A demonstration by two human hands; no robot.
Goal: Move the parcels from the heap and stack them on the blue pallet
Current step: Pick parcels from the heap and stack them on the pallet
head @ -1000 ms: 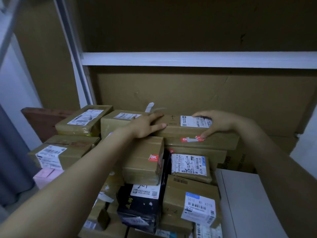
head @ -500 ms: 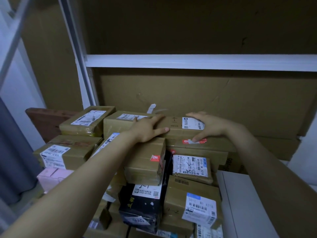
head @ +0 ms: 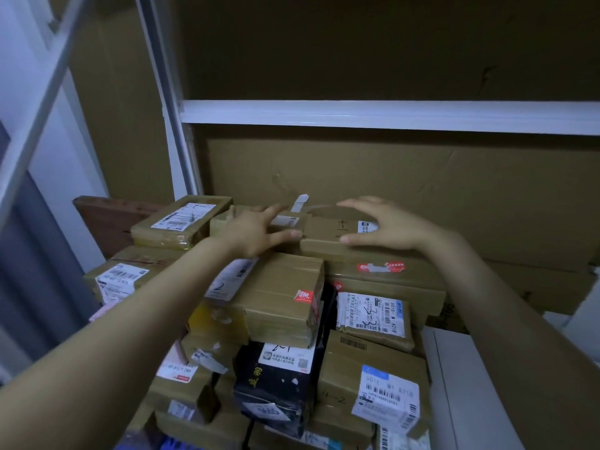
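Note:
A stack of taped brown parcels (head: pixel 282 297) fills the lower middle of the head view. On top lies a long flat brown parcel (head: pixel 324 230) with a white label and red stickers on its front side. My left hand (head: pixel 256 228) rests flat at that parcel's left end, fingers straight, partly over the neighbouring parcel (head: pixel 220 222). My right hand (head: pixel 389 225) is over the long parcel's top with fingers spread, thumb at the front edge. A sliver of blue (head: pixel 172 444) shows under the stack at the bottom; whether it is the pallet I cannot tell.
A large cardboard sheet (head: pixel 422 183) stands right behind the stack, under a white shelf rail (head: pixel 357 113). A white box (head: pixel 470 384) sits to the right. A wooden board (head: pixel 107 219) lies at the back left. A black parcel (head: pixel 276 384) sits low in the stack.
My right hand has slid left along the long parcel and its fingers have straightened and spread. My left hand has shifted slightly. The camera has moved closer.

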